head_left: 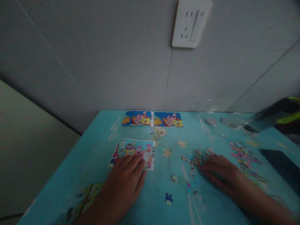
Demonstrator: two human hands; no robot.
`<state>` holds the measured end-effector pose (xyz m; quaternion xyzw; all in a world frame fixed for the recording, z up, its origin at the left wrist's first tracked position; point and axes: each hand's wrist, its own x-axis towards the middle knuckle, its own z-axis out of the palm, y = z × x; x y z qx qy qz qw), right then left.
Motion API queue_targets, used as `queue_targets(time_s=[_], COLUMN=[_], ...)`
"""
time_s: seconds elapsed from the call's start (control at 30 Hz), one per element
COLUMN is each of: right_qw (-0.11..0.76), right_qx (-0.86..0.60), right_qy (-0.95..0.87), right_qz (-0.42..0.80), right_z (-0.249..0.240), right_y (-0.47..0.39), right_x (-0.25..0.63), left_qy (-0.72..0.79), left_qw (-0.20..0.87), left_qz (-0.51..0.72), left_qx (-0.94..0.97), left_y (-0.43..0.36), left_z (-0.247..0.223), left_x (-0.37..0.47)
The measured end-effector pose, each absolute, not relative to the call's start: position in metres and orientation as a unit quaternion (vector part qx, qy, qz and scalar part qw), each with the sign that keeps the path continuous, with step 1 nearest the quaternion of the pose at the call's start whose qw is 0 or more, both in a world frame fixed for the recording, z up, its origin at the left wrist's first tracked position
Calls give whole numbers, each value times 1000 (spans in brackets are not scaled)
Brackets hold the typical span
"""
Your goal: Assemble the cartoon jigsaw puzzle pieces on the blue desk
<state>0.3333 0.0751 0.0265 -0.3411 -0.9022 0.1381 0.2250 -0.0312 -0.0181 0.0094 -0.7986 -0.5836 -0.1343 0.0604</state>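
My left hand (pixel 127 176) lies with fingers stretched out over the lower edge of a cartoon picture card (pixel 134 150). It hides part of that card. My right hand (pixel 222 171) reaches with extended fingers to a small heap of jigsaw puzzle pieces (pixel 195 159); its fingertips touch the heap's right side, and I see nothing held in them. Nearer to me lie a dark blue puzzle piece (pixel 168 199) and a light blue one with a pink spot (pixel 190 187). Partly behind my left forearm is a yellow-green patch of puzzle (pixel 90 193).
Two blue cartoon cards (pixel 137 118) lie at the table's back edge by the wall. A second heap of pink and multicoloured pieces (pixel 245 156) spreads at right, beside a dark flat object (pixel 281 165). A blurred dark object with yellow-green trim (pixel 276 112) juts in from the right.
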Motion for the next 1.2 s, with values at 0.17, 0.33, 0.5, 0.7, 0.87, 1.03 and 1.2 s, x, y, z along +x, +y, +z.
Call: queue_targets(time_s=[0.17, 0.33, 0.5, 0.7, 0.87, 1.03, 1.2], right_qw=[283, 335, 308, 347, 339, 288, 171], right_qx=[-473, -575, -593, -607, -623, -644, -659], right_qy=[-828, -742, -738, -708, -697, -702, -721], right_qz=[100, 77, 93, 97, 103, 99, 128], right_z=[35, 28, 28, 34, 31, 28, 26], right_y=[87, 92, 92, 88, 89, 92, 96], right_x=[353, 367, 363, 358, 362, 364, 365], left_qy=[-551, -542, -542, -534, -536, -542, -541], left_qw=[84, 91, 107, 107, 97, 86, 87], left_qz=[-148, -139, -149, -152, -142, -132, -126], left_qx=[-817, -824, -820, -825, -826, -826, -827], left_y=[-15, -16, -16, -13, -13, -15, -15], left_z=[-5, -9, -9, -11, -14, -10, -8], left_x=[-43, -48, -47, -49, -52, -51, -50])
